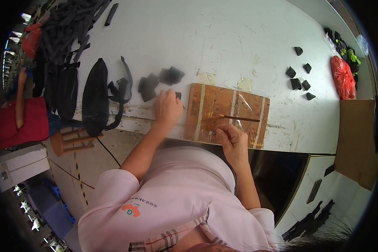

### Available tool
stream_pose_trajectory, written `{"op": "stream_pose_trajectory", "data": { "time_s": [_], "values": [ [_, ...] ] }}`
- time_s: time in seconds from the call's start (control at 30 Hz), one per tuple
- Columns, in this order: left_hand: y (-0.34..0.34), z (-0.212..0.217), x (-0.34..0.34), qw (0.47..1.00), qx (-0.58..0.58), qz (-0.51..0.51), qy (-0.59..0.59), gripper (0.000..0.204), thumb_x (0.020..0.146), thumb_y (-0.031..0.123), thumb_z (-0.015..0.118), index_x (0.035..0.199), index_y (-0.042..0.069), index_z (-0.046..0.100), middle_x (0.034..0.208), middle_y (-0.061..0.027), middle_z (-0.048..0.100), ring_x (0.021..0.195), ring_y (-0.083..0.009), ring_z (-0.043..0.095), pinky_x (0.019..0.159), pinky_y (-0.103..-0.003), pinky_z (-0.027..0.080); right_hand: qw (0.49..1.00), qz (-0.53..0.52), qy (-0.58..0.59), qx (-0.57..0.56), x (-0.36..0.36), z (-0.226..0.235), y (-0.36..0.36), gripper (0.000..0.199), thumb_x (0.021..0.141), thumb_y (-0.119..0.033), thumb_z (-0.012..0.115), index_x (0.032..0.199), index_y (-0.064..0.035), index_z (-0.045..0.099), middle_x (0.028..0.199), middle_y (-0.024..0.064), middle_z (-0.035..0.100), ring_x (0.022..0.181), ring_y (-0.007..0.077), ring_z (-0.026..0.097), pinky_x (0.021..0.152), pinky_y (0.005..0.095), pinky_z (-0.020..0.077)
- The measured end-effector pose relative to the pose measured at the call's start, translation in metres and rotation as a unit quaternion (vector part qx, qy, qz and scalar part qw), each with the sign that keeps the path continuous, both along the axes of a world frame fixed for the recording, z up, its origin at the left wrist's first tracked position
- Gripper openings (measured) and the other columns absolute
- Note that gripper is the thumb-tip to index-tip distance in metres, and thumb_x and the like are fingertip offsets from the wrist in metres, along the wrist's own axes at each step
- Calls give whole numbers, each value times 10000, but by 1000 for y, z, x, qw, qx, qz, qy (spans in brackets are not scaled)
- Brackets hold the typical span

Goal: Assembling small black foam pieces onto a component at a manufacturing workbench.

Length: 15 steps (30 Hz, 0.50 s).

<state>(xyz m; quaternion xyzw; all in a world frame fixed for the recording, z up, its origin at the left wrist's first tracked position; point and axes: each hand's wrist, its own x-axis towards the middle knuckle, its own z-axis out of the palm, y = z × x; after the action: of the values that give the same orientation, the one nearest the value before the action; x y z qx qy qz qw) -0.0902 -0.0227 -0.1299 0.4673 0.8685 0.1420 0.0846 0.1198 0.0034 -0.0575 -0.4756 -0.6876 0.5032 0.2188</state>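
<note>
My left hand (168, 108) is over the table's near edge, left of a brown board (193, 110). Its fingers are closed at a small black piece (178, 95), partly covered by them. Just beyond lie several flat dark pieces (148, 87) in loose stacks. At the board's near edge is my right hand (233, 142), thumb and fingers pinched together; whatever is between them is too small to make out. A thin brown stick (242, 118), perhaps a brush, lies across the board just beyond that hand. Clear tape strips (244, 102) cross the board.
Black bags with straps (95, 96) and a heap of dark strips (71, 31) occupy the left. Several small black pieces (296, 84) lie to the right, near a red plastic bag (343, 77) and a cardboard box (356, 143). A person in red (23, 122) is at far left.
</note>
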Motion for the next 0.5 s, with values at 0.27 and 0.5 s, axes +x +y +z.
{"op": "stream_pose_trajectory", "data": {
  "time_s": [0.27,0.5],
  "values": [
    [7,16,3,1000,6,-6,-12,203,734,183,577,821,11,513,791,-177,542,709,-350,561,601,-434,457,999,36,1,23,-6,2,-2,113,769,-67,571,815,34,593,753,166,598,630,286,584,569,328,458],
    [18,15,2,999,-40,-2,29,180,704,124,543,805,-24,526,765,-196,562,694,-363,576,583,-441,464,998,43,-13,36,-2,5,-5,110,769,-69,571,816,28,589,759,167,598,628,286,583,564,330,456]
  ]
}}
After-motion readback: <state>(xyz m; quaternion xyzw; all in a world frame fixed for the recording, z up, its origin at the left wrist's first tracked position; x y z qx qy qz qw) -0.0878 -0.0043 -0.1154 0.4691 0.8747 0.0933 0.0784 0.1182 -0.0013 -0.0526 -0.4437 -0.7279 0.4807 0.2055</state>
